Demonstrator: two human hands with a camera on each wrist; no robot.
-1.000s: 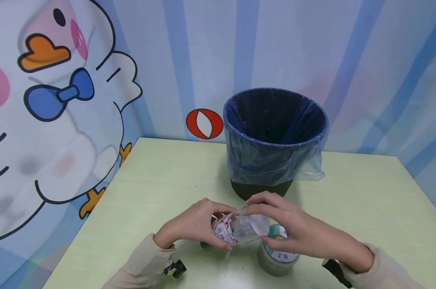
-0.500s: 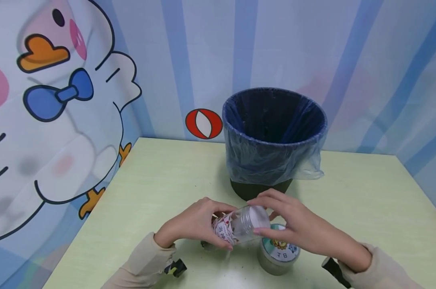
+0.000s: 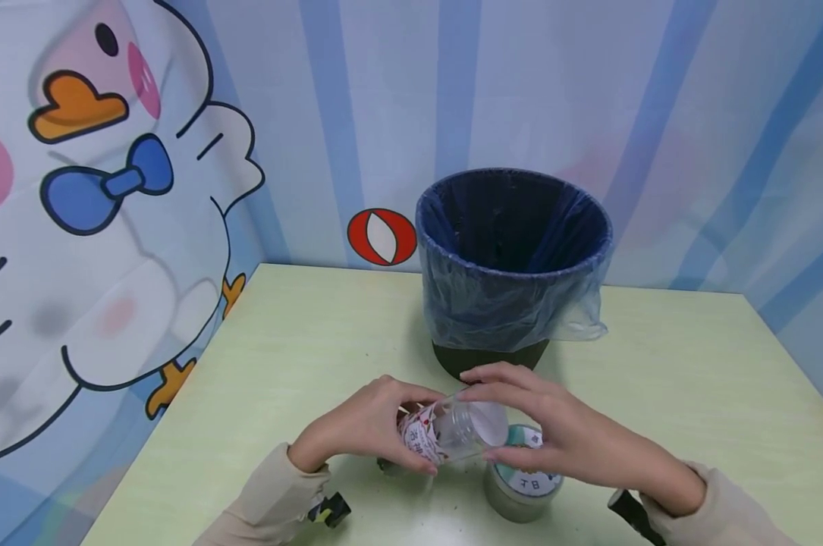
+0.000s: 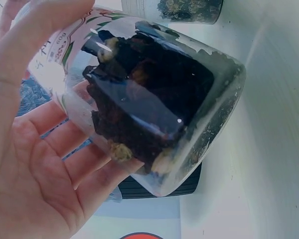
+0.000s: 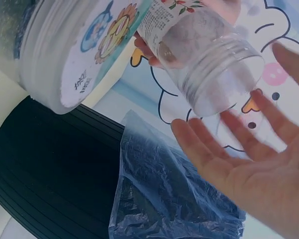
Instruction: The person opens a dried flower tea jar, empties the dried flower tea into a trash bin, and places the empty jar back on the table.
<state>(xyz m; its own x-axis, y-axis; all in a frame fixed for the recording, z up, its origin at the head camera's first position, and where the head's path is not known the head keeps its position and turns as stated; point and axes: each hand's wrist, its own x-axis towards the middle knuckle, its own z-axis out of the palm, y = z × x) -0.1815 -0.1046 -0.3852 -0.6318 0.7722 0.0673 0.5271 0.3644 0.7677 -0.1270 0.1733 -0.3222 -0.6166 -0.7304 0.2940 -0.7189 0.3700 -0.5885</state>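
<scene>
One clear jar point(image 3: 452, 430), labelled, was tilted above the table point(image 3: 343, 326). Left hand point(image 3: 377, 425): fingers gripped its body. Right hand point(image 3: 554, 436): fingers stood loosely spread about its neck. Second jar point(image 3: 520, 506) stood just beside.

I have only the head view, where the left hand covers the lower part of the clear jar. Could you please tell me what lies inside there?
Observer: In the left wrist view, dark dried pieces with some yellowish bits fill much of the clear jar's base end.
Operator: Thank you. And is the lidded jar on the table also filled?
Observer: It has contents: the left wrist view shows small yellowish and dark bits through its wall.
Operator: Does the first jar's label carry any writing that I miss?
Observer: Yes, the right wrist view shows a block of small print, too fine for me to read.
</scene>
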